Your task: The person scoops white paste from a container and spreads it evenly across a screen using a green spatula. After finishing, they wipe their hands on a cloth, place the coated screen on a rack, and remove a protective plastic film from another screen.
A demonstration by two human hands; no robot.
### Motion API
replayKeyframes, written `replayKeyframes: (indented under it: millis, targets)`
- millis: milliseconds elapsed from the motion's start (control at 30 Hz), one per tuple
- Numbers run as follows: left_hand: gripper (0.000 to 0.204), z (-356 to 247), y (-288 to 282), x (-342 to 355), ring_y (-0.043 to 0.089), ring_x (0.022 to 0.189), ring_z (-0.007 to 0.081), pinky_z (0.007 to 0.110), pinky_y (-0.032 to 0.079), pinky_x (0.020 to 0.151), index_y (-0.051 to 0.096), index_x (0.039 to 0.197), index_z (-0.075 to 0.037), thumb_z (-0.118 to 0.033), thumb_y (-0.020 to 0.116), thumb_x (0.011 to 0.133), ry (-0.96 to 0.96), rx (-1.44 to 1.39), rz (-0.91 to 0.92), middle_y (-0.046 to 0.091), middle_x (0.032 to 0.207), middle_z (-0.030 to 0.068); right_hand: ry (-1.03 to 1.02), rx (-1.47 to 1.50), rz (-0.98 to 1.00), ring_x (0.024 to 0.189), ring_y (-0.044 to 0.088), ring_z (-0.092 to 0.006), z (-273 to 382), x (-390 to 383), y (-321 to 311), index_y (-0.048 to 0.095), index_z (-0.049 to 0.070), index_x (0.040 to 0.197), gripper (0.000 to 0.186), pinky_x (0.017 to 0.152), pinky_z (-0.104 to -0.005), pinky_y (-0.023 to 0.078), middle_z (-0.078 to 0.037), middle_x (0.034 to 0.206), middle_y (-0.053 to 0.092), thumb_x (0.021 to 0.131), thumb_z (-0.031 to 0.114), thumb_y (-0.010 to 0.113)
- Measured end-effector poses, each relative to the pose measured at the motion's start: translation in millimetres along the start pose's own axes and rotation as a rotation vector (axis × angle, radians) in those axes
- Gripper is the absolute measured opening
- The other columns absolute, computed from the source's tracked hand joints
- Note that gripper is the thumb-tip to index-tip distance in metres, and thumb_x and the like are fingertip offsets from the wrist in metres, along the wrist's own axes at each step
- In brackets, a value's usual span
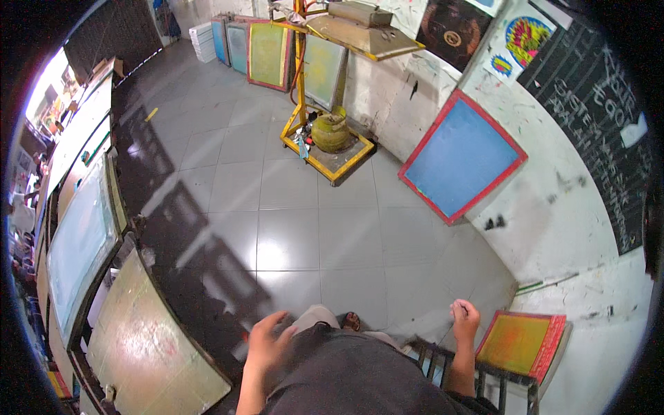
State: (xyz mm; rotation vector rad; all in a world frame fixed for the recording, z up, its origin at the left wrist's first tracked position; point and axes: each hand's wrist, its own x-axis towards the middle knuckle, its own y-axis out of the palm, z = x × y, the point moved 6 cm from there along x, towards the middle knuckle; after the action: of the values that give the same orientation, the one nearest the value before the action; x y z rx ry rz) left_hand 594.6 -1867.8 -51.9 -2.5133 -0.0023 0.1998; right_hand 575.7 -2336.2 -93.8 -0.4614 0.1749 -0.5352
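Note:
My left hand [270, 340] hangs in front of my dark shirt, thumb and fingers apart, holding nothing I can see. On the other side my right hand [465, 315] is raised with its fingers curled inward, and no object shows in it. Close to the right hand, a yellow-green mesh screen [510, 342] with a red edge leans near the wall. Black metal bars [508, 384] stand beside my right forearm. Left of my left hand is a pale, glossy flat board [149, 339] with a worn surface. Neither hand touches these.
A yellow wheeled stand [300, 76] carries a metal hood [363, 31] and a green gas cylinder [331, 131] on its base. A blue red-framed screen [463, 155] leans on the right wall. More framed screens [268, 55] line the back wall. A long worktable with a light-blue panel [81, 249] runs along the left.

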Motion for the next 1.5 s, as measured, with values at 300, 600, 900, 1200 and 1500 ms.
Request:
replayKeyframes:
  millis: [300, 600, 900, 1200, 1500]
  targets:
    - [0.039, 132, -20, 105, 0.061, 0.088, 0.0238, 0.033, 0.045, 0.081, 0.058, 0.104, 0.003, -0.014, 0.069, 0.072, -0.479, -0.214, -0.430, 0.063, 0.096, 0.0160, -0.095, 0.068, 0.390, 0.068, 0.058, -0.0101, 69, 194, 216, 0.062, -0.002, 0.090, 0.017, 0.059, -0.0227, 0.047, -0.006, 0.078, 0.063, 0.081, 0.013, 0.062]
    - [0.040, 143, -90, 327, 0.061, 0.087, 0.0213, 0.030, 0.046, 0.078, 0.057, 0.105, 0.003, -0.017, 0.070, 0.073, -0.454, -0.169, -0.400, 0.063, 0.092, 0.0166, -0.229, -0.205, 0.391, 0.071, 0.058, -0.0127, 186, 353, 369, 0.065, 0.001, 0.085, 0.017, 0.065, -0.0264, 0.046, -0.008, 0.079, 0.065, 0.076, 0.016, 0.066]
    - [0.017, 322, -95, 416, 0.056, 0.071, 0.0115, 0.023, 0.045, 0.064, 0.058, 0.089, 0.005, -0.009, 0.063, 0.079, -0.583, -0.385, -0.781, 0.060, 0.080, 0.0059, -0.319, -0.275, 0.547, 0.064, 0.055, -0.0077, 243, 494, 586, 0.063, 0.000, 0.083, 0.011, 0.058, -0.0228, 0.045, -0.003, 0.068, 0.061, 0.078, 0.010, 0.062]
    - [0.019, 333, -82, 469, 0.057, 0.073, 0.0152, 0.028, 0.045, 0.063, 0.059, 0.089, 0.001, -0.015, 0.060, 0.080, -1.342, -0.291, -0.480, 0.061, 0.081, 0.0063, -0.229, -0.171, 0.778, 0.068, 0.056, -0.0075, 352, 585, 795, 0.063, 0.001, 0.088, 0.015, 0.062, -0.0231, 0.045, -0.002, 0.074, 0.062, 0.078, 0.013, 0.065]
    - [0.026, 442, -184, 646, 0.059, 0.077, 0.0194, 0.034, 0.044, 0.064, 0.060, 0.093, -0.003, -0.026, 0.059, 0.080, -1.334, -0.228, -0.380, 0.062, 0.085, 0.0076, -0.252, -0.203, 0.815, 0.066, 0.056, -0.0108, 466, 617, 994, 0.063, 0.001, 0.085, 0.015, 0.062, -0.0264, 0.046, -0.006, 0.074, 0.063, 0.078, 0.014, 0.064]
